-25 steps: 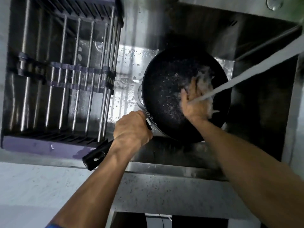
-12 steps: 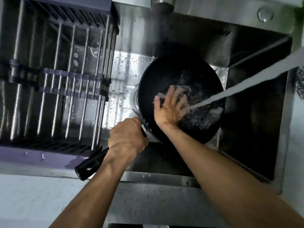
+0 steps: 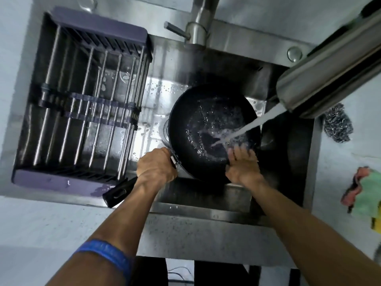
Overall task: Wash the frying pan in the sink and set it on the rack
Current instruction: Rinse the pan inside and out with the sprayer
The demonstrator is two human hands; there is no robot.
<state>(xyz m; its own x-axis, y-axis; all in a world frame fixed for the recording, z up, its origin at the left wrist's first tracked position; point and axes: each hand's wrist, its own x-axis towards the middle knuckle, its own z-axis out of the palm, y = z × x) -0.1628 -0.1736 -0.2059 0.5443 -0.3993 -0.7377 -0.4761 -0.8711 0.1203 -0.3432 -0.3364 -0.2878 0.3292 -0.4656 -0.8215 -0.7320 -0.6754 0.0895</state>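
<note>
A black frying pan (image 3: 198, 120) is held over the steel sink (image 3: 165, 65), its inside wet. Water from the tap spout (image 3: 321, 79) streams into the pan near its right side. My left hand (image 3: 155, 167) grips the pan's black handle (image 3: 118, 191) close to the bowl. My right hand (image 3: 242, 164) lies on the pan's near right rim with its fingers spread inside, just below the stream. The purple-framed rack (image 3: 86, 112) with steel bars spans the left half of the sink and holds nothing.
A steel wool scrubber (image 3: 337, 125) lies on the counter right of the sink. A green and pink cloth (image 3: 365, 195) lies further right, near the edge. The tap base and lever (image 3: 193, 32) stand behind the sink.
My right hand slid from the pan's middle and left side down to its near right rim. The view pulled back, showing the spout, the scrubber and the cloth. My left hand kept its hold.
</note>
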